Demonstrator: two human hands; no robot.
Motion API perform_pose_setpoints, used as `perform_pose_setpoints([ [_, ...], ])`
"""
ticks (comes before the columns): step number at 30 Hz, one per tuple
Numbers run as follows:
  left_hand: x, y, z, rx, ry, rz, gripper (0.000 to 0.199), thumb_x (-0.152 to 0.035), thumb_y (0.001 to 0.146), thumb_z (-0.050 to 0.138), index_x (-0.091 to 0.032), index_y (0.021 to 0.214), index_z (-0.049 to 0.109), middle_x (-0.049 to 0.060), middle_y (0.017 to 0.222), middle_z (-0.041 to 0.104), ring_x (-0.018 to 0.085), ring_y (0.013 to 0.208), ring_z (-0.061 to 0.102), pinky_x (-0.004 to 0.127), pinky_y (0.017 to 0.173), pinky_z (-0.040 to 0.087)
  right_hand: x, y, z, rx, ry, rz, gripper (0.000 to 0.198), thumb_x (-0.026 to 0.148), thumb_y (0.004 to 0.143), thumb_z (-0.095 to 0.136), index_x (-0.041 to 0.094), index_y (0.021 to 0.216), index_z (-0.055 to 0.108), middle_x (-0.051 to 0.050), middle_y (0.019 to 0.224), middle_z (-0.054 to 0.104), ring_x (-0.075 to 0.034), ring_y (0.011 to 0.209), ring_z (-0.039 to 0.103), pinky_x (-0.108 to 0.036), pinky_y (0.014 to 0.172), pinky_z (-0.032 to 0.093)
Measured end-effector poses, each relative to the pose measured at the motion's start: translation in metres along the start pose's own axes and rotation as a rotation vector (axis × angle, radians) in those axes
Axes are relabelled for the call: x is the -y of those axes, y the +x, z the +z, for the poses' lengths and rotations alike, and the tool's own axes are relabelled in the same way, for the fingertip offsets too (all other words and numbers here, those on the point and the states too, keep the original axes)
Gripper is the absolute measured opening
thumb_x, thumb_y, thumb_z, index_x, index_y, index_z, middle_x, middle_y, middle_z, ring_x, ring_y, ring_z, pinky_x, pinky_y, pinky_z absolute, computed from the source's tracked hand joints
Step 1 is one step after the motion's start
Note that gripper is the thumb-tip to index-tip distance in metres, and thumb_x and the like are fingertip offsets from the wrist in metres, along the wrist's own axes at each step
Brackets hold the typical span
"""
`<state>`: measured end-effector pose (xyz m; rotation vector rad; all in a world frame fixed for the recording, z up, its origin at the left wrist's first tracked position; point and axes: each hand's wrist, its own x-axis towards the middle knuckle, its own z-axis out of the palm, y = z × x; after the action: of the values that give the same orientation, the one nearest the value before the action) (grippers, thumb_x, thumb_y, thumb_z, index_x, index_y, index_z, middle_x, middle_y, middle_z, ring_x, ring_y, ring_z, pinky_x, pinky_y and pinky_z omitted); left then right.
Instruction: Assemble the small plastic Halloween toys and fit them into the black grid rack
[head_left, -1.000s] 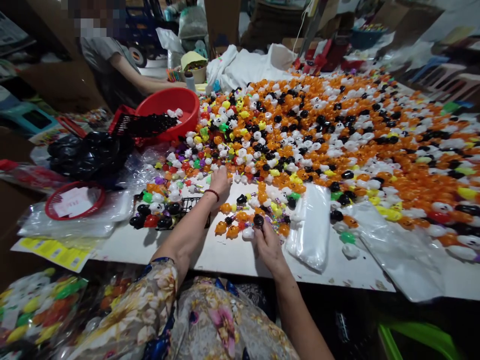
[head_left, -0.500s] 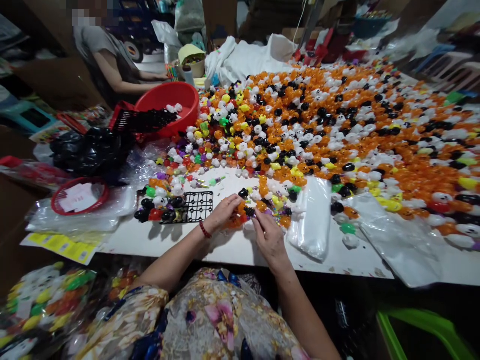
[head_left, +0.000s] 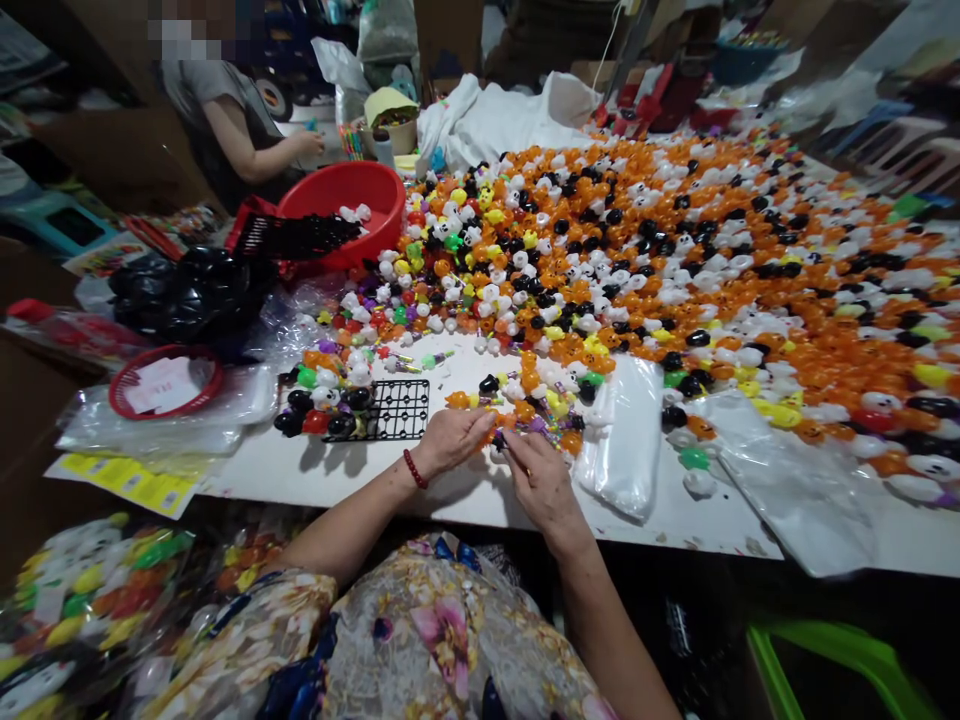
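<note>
Both of my hands meet above the near edge of the white table. My left hand (head_left: 451, 442), with a beaded bracelet on its wrist, is closed on an orange plastic figure (head_left: 487, 432), mostly covered by the fingers. Opposite it, my right hand (head_left: 546, 485) pinches a small dark piece (head_left: 499, 440) against the orange figure; its kind is too small to tell. To the left lies a black grid tray (head_left: 405, 408), its left part filled with upright black, white, red and purple figures (head_left: 324, 400). Loose figures (head_left: 555, 400) lie just beyond my right hand.
A large heap of orange, white and black figures (head_left: 675, 240) covers the table's far side. Clear plastic bags (head_left: 626, 435) lie at right. Leftward stand a red basin (head_left: 345, 200), a small red basket (head_left: 166, 395) and a black bag (head_left: 191, 295). Another person (head_left: 232, 130) sits behind.
My hands have come slightly lower and the dark piece now sits lower between them. An orange figure beyond the left fingers shows more. The other person's hand has lifted and drawn back.
</note>
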<state>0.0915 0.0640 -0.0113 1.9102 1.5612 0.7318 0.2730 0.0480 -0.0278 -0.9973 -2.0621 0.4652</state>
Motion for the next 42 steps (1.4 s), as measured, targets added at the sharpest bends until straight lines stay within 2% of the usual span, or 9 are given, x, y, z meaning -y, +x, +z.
perform_pose_setpoints([
  [12,-0.016,-0.006,0.008,0.008,0.252,-0.153,0.048,-0.037,0.099,0.032,-0.018,0.068,0.063,0.003,0.058,0.059,0.015,0.056,0.051,0.026,0.056,0.028,0.008,-0.007,0.006,0.036,0.005,0.042,0.031,0.020,0.097,0.045,0.019,0.118,0.068,-0.009,0.085,0.064,-0.021,0.079,0.063,-0.033,0.073,0.056],
  [17,-0.016,-0.008,0.021,0.037,0.200,-0.268,0.052,-0.037,0.100,0.028,-0.019,0.064,0.060,0.004,0.059,0.060,0.017,0.059,0.055,0.027,0.057,0.031,0.007,-0.014,0.023,0.023,0.024,0.081,0.034,0.020,0.096,0.042,0.018,0.116,0.069,-0.009,0.082,0.064,-0.021,0.077,0.062,-0.033,0.072,0.056],
  [20,-0.012,-0.011,0.023,0.049,0.084,-0.249,0.052,-0.038,0.101,0.024,-0.020,0.066,0.059,0.002,0.059,0.058,0.016,0.059,0.055,0.027,0.056,0.035,-0.003,-0.015,0.023,0.037,0.080,0.107,0.034,0.024,0.097,0.042,0.019,0.119,0.068,-0.009,0.088,0.067,-0.020,0.081,0.064,-0.033,0.075,0.055],
  [23,-0.006,-0.017,0.014,-0.026,-0.008,-0.118,0.050,-0.036,0.101,0.018,-0.019,0.082,0.061,0.003,0.069,0.060,0.017,0.064,0.057,0.028,0.062,0.043,-0.025,-0.010,0.008,-0.035,0.039,0.140,0.036,0.030,0.099,0.041,0.019,0.123,0.066,-0.011,0.098,0.068,-0.023,0.090,0.063,-0.038,0.082,0.053],
  [25,0.001,-0.024,0.004,-0.109,-0.009,-0.068,0.047,-0.034,0.102,0.017,-0.019,0.093,0.060,0.005,0.080,0.063,0.018,0.073,0.060,0.030,0.071,0.048,-0.040,0.000,-0.006,-0.141,-0.111,0.169,0.038,0.033,0.098,0.041,0.018,0.124,0.065,-0.015,0.104,0.067,-0.027,0.097,0.060,-0.046,0.089,0.049],
  [29,0.028,-0.043,-0.007,-0.308,0.167,-0.060,0.030,-0.027,0.100,0.030,-0.018,0.103,0.058,0.010,0.097,0.064,0.022,0.094,0.060,0.041,0.089,0.050,-0.053,0.033,-0.013,-0.246,-0.385,0.132,0.037,0.030,0.094,0.048,0.017,0.126,0.063,-0.020,0.122,0.061,-0.036,0.115,0.049,-0.061,0.100,0.035],
  [34,0.067,-0.069,0.002,-0.393,0.418,-0.059,0.019,-0.017,0.094,0.039,-0.016,0.103,0.056,0.014,0.112,0.058,0.027,0.108,0.056,0.049,0.097,0.049,-0.033,0.092,0.051,0.100,-0.304,-0.104,0.045,0.011,0.086,0.049,0.015,0.129,0.059,-0.017,0.125,0.064,-0.033,0.120,0.049,-0.054,0.105,0.035],
  [38,0.082,-0.083,0.006,-0.403,0.454,-0.038,0.017,-0.011,0.093,0.040,-0.016,0.093,0.057,0.013,0.105,0.058,0.025,0.104,0.058,0.047,0.095,0.052,-0.018,0.141,0.108,0.423,-0.382,-0.061,0.052,0.001,0.079,0.047,0.013,0.129,0.058,-0.018,0.129,0.063,-0.034,0.129,0.044,-0.051,0.108,0.030],
  [42,0.093,-0.097,0.000,-0.448,0.513,-0.010,0.017,-0.008,0.091,0.041,-0.016,0.094,0.057,0.013,0.105,0.059,0.025,0.103,0.060,0.044,0.092,0.055,-0.015,0.171,0.132,0.531,-0.440,-0.035,0.046,-0.004,0.077,0.045,0.012,0.116,0.062,-0.017,0.115,0.067,-0.030,0.121,0.049,-0.048,0.108,0.030],
])
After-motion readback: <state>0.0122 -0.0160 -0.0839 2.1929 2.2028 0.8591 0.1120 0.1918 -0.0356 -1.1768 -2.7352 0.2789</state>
